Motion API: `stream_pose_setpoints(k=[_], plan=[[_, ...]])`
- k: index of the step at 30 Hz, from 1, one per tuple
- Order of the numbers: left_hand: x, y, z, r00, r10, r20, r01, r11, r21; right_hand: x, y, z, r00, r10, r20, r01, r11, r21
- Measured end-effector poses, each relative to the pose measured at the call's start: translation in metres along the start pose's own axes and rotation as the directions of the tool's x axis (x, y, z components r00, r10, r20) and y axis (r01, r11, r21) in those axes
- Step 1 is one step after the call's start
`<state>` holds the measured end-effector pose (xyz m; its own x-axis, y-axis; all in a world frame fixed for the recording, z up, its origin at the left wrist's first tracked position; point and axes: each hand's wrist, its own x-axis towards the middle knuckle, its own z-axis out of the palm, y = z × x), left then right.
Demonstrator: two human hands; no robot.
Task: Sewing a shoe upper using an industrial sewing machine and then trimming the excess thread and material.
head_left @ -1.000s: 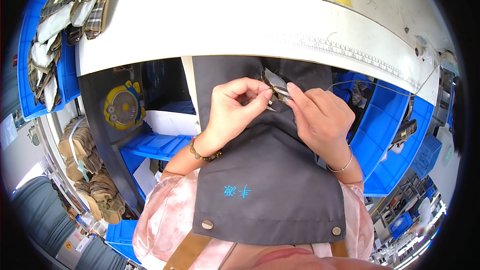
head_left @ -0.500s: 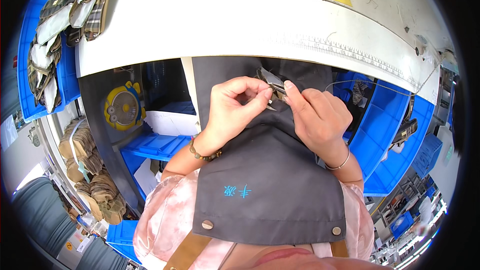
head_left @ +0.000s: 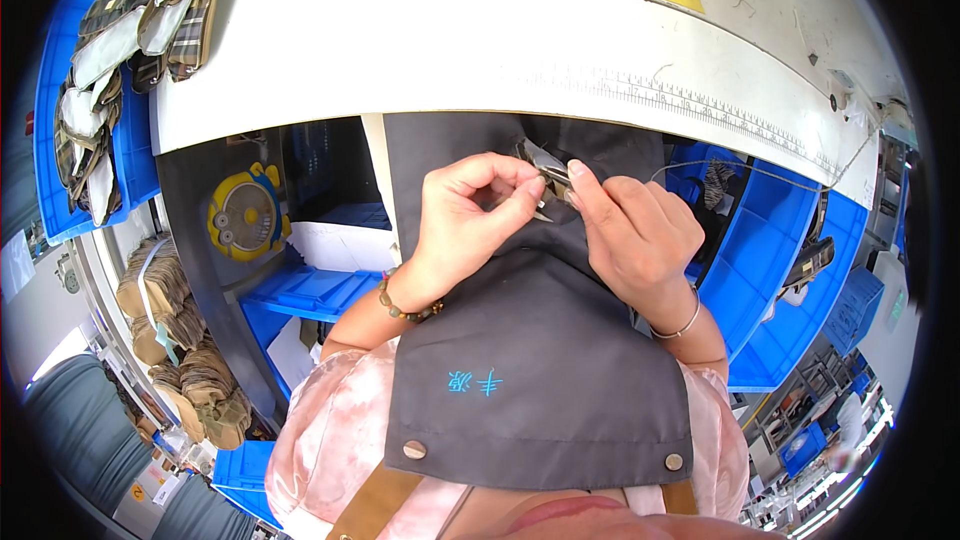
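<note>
In front of my dark grey apron (head_left: 540, 340), just below the table edge, both hands meet at a small dark, shiny piece (head_left: 545, 158) with a pointed lower end. My left hand (head_left: 470, 205) pinches at its left side between thumb and forefinger; exactly what those fingertips grip is too small to make out. The thumb and curled fingers of my right hand (head_left: 640, 235) close on the piece from the right. Part of it is hidden behind the fingers, and its kind cannot be told.
A white worktable (head_left: 380, 40) with a printed ruler scale spans the far side. Plaid fabric pieces (head_left: 95, 120) fill a blue bin at the left. Tied brown bundles (head_left: 160, 290) and a yellow fan (head_left: 245, 215) are lower left. Blue bins (head_left: 750, 250) stand at the right.
Both hands keep nearly the same place and grip. The dark piece between them has shifted only slightly.
</note>
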<state>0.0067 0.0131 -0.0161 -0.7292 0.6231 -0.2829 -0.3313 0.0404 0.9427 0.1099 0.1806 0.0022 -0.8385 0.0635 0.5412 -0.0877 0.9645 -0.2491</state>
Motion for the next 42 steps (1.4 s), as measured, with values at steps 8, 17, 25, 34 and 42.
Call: stream_pose_setpoints(k=[8, 17, 25, 34, 42], plan=[[-0.001, -0.003, 0.005, 1.0, 0.029, 0.009, -0.029, 1.0, 0.009, -0.001, 0.005, 0.002, 0.999, 0.036, -0.002, -0.036, 0.999, 0.039], [-0.001, -0.007, 0.005, 0.995, 0.082, 0.061, -0.088, 0.991, 0.104, 0.013, 0.002, -0.001, 0.819, 0.4, 0.412, -0.574, 0.586, 0.573], [-0.003, -0.011, -0.003, 0.987, 0.148, 0.069, -0.161, 0.954, 0.254, 0.007, -0.001, 0.02, 0.864, 0.443, 0.238, -0.502, 0.732, 0.461], [-0.002, -0.008, -0.004, 0.997, 0.06, 0.041, -0.065, 0.992, 0.11, 0.017, 0.004, -0.01, 0.845, 0.465, 0.262, -0.534, 0.732, 0.422], [-0.003, -0.008, -0.002, 0.998, 0.024, 0.06, -0.031, 0.992, 0.126, 0.01, 0.002, -0.016, 0.989, 0.05, 0.137, -0.055, 0.998, 0.031]])
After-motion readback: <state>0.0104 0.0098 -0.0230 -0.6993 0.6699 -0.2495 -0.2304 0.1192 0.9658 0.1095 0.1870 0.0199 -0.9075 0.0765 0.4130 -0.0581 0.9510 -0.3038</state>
